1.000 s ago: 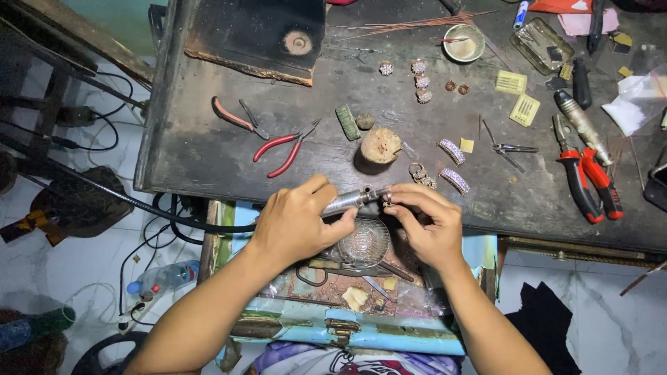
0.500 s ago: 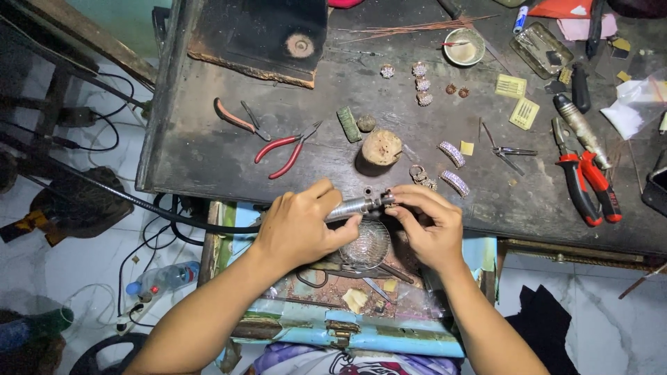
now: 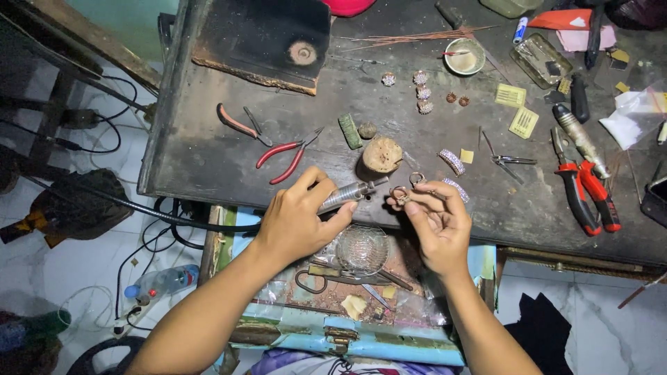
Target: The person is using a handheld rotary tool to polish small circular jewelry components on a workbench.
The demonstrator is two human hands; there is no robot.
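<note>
My left hand grips a silver rotary handpiece whose tip points right, just short of the ring. A black cable runs from it off to the left. My right hand pinches a small metal ring between thumb and fingers at the front edge of the dark workbench. Just behind the hands stands a round wooden peg block. Below the hands an open drawer holds a wire mesh bowl and scissors.
Red-handled pliers and orange-handled cutters lie left of the block. Jewelled bands, tweezers, red pliers, a small dish and a charred board are on the bench. Cables and a bottle lie on the floor at left.
The handpiece tip and the ring were touching earlier; now my right hand has drawn the ring a little to the right, leaving a small gap.
</note>
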